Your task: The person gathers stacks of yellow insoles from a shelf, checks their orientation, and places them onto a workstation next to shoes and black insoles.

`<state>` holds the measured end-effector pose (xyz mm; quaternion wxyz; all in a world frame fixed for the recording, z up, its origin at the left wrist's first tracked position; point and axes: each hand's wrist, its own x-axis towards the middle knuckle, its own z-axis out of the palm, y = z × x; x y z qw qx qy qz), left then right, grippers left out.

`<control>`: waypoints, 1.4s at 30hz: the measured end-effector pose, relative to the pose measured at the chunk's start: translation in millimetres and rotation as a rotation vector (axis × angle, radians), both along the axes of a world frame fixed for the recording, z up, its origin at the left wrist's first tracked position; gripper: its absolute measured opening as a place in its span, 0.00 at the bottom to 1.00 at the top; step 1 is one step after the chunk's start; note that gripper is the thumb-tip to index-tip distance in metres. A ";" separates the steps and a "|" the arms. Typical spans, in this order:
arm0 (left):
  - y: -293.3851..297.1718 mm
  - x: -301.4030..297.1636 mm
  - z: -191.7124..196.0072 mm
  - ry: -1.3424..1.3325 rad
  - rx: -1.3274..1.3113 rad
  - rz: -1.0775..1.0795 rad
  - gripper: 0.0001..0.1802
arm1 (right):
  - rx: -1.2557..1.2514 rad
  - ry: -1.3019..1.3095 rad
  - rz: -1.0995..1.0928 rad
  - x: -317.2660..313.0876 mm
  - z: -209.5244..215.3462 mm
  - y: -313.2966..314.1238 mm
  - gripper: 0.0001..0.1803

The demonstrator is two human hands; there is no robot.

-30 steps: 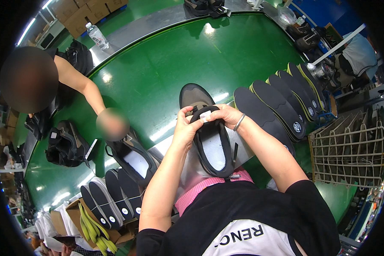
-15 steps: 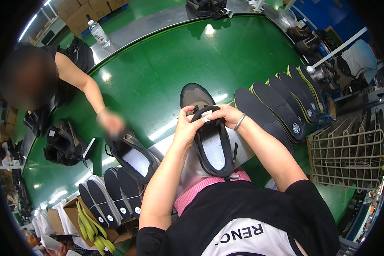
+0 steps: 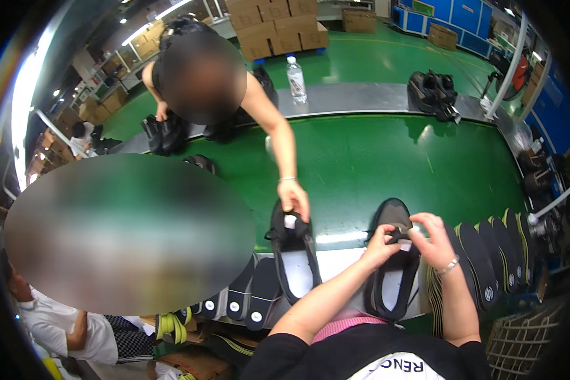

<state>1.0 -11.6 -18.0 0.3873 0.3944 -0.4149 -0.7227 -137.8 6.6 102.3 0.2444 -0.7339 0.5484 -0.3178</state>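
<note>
A dark grey and black shoe (image 3: 376, 292) stands in front of me, toe pointing away, its white inside showing. My left hand (image 3: 380, 247) pinches the shoe's tongue, which bears a small white label (image 3: 405, 244). My right hand (image 3: 436, 246), wearing a bracelet, has thumb and curled fingers at the tongue's right edge. To the left lies a matching shoe (image 3: 299, 273); a co-worker's hand (image 3: 294, 197) reaches into its opening at the tongue, by another white label.
Black insoles with yellow-green edges (image 3: 478, 256) stand in a row at my right, and more insoles (image 3: 264, 288) at the left. Across the green table (image 3: 361, 158), a water bottle (image 3: 296, 81) and a pair of shoes (image 3: 432, 94) rest on the metal ledge. A wire rack (image 3: 525, 335) stands lower right.
The view has swung up and left, bringing in more of the room and people. Both my hands stay at the shoe's tongue. The co-worker's hand remains at the other shoe.
</note>
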 end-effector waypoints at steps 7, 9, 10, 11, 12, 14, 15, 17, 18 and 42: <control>3.2 4.1 -15.5 0.062 0.001 0.070 0.29 | 0.092 -1.169 1.101 70.3 141.7 86.0 0.40; -5.5 -21.0 6.9 0.097 0.007 -0.053 0.29 | 0.125 -1.245 1.526 38.6 117.2 109.5 0.50; -6.5 -19.0 8.8 0.097 0.035 -0.038 0.30 | -0.033 -1.269 1.466 70.5 146.3 103.0 0.50; -6.8 -18.1 11.2 0.129 0.086 -0.004 0.31 | -0.133 -1.277 1.418 78.3 156.1 98.8 0.48; -9.9 -16.4 11.0 0.101 0.100 0.064 0.28 | -0.226 -1.276 1.366 89.2 167.5 95.8 0.46; -16.2 -13.6 12.2 0.152 0.115 0.117 0.23 | -0.229 -1.240 1.312 94.3 172.6 93.2 0.44; -23.6 -11.4 18.8 0.239 0.114 0.094 0.20 | -0.200 -1.214 1.278 95.4 175.0 95.6 0.43; -42.2 5.6 31.7 0.314 0.079 -0.189 0.13 | -0.124 -1.193 1.212 94.8 174.2 99.6 0.42; -59.4 11.2 22.2 0.180 -0.031 -0.342 0.12 | -0.105 -1.223 1.182 90.3 177.6 106.9 0.41; 63.9 126.0 79.6 -0.642 -0.513 0.524 0.15 | 0.570 -0.999 0.762 48.1 51.4 43.6 0.32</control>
